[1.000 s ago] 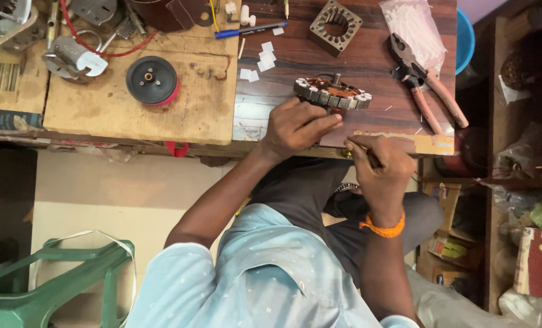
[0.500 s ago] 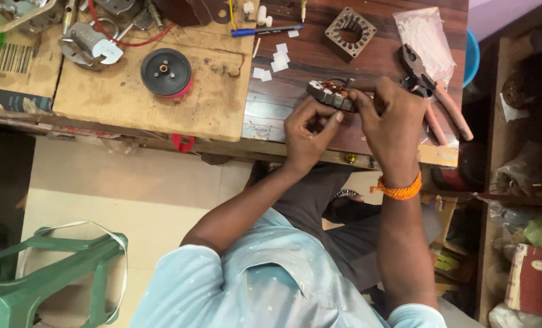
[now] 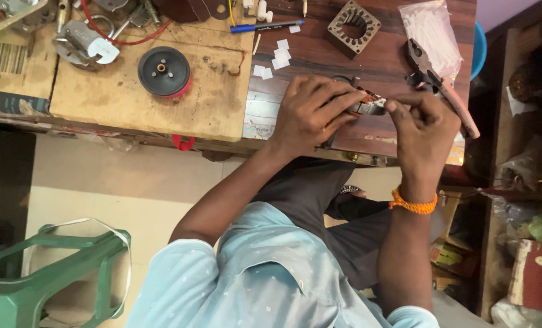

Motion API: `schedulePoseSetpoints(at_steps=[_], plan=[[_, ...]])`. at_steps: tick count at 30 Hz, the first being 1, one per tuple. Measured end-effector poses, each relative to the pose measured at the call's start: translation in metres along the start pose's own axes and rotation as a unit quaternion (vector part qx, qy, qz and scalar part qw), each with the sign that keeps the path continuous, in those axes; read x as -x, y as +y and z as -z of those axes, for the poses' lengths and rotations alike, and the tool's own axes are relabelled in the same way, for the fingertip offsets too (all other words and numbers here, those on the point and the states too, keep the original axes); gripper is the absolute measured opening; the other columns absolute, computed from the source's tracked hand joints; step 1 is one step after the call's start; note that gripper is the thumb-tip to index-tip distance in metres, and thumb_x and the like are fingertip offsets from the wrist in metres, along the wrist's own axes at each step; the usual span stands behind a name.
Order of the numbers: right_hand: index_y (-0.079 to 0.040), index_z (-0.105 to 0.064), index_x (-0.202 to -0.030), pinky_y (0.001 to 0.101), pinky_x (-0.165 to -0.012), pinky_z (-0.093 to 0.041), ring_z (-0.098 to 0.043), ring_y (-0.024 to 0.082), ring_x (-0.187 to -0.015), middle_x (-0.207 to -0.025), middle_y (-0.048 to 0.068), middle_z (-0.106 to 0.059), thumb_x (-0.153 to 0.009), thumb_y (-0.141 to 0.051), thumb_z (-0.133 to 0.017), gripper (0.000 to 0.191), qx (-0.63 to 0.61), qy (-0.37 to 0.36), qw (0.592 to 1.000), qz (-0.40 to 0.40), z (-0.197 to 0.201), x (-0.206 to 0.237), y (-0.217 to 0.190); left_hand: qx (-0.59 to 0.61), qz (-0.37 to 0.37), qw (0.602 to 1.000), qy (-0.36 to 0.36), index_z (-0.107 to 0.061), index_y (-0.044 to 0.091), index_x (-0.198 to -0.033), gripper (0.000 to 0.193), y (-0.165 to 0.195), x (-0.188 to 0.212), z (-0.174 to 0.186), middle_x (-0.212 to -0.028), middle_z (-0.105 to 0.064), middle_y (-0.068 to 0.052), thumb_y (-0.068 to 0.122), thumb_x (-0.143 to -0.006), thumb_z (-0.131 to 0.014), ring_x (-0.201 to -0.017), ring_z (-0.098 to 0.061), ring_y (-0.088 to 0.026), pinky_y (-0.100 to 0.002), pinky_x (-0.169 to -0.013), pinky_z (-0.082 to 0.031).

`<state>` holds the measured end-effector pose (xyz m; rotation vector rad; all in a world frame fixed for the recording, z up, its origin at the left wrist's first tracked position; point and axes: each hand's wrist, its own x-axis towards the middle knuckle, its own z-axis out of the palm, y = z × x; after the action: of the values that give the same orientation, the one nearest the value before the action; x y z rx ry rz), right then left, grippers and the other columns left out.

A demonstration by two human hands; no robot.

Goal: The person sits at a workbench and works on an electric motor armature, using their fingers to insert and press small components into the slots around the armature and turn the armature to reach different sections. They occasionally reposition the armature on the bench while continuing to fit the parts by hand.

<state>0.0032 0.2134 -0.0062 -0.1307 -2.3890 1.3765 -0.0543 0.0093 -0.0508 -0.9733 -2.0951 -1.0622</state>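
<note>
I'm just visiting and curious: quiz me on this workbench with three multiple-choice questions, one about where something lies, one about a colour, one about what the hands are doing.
1. Where do the pliers lie?
A. On the dark table, beyond the right hand
B. On the green stool
C. On the pale wooden board

2. What colour is the band on the right wrist?
A. Blue
B. Orange
C. White

3. What are the hands doing?
A. Resting flat and empty
B. Both holding the pen
C. Both closed on a small motor core

Answers:
1 A: the pliers lie on the dark wood past the right hand.
2 B: the band shows orange.
3 C: the left hand and the right hand meet around the copper-wound part.
</note>
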Motion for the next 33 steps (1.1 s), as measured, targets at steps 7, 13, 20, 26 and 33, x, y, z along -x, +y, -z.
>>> schedulePoseSetpoints(at_steps=[7, 13, 20, 26, 33], plan=[[-0.003, -0.072, -0.102, 0.0302, -0.063, -0.042, -0.057, 0.015, -0.067, -0.081, 0.008, -0.065, -0.099, -0.001, -0.080, 0.008, 0.134, 0.019, 0.982, 0.134, -0.011, 0.036, 0.005, 0.004, 0.055, 0.998, 0.010, -0.069, 0.023, -0.129, 0.047, 0.008, 0.002, -0.003, -0.121, -0.066, 0.007, 0.024, -0.085, -0.085, -0.110, -0.060, -0.018, -0.039, -0.091, -0.041], [-0.002, -0.072, -0.098, 0.0336, -0.065, -0.046, -0.063, 0.021, -0.069, -0.082, 0.012, -0.067, -0.094, 0.000, -0.080, 0.010, 0.140, 0.077, 0.970, 0.182, -0.041, 0.048, 0.019, 0.002, 0.018, 1.000, 0.016, -0.067, 0.022, -0.133, 0.046, 0.004, 0.005, -0.004, -0.124, -0.063, 0.003, 0.025, -0.089, -0.082, -0.113, -0.059, -0.021, -0.040, -0.095, -0.040], [-0.001, -0.073, -0.095, 0.0309, -0.060, -0.048, -0.064, 0.017, -0.062, -0.075, 0.010, -0.067, -0.092, 0.001, -0.080, 0.008, 0.057, 0.099, 0.986, 0.121, -0.052, 0.063, 0.016, -0.060, -0.122, 0.990, 0.040, -0.075, 0.025, -0.123, 0.034, -0.005, 0.020, -0.005, -0.114, -0.062, 0.006, 0.024, -0.089, -0.075, -0.104, -0.055, -0.019, -0.040, -0.092, -0.043], [-0.002, -0.074, -0.100, 0.0302, -0.065, -0.051, -0.067, 0.017, -0.069, -0.087, 0.010, -0.073, -0.092, 0.000, -0.081, 0.010, 0.116, 0.037, 0.981, 0.152, -0.021, 0.060, -0.007, 0.013, -0.095, 0.993, 0.073, -0.075, 0.013, -0.106, 0.020, -0.006, 0.026, -0.015, -0.098, -0.064, 0.003, 0.016, -0.089, -0.084, -0.086, -0.059, -0.018, -0.036, -0.074, -0.047], [-0.004, -0.074, -0.103, 0.0345, -0.069, -0.048, -0.066, 0.025, -0.075, -0.093, 0.010, -0.072, -0.098, -0.004, -0.081, 0.009, 0.191, -0.019, 0.950, 0.246, -0.012, 0.020, -0.030, 0.220, 0.186, 0.946, 0.152, -0.072, 0.007, -0.097, 0.011, 0.024, 0.027, -0.028, -0.085, -0.062, -0.001, 0.004, -0.091, -0.080, -0.064, -0.057, -0.009, -0.025, -0.058, -0.044]])
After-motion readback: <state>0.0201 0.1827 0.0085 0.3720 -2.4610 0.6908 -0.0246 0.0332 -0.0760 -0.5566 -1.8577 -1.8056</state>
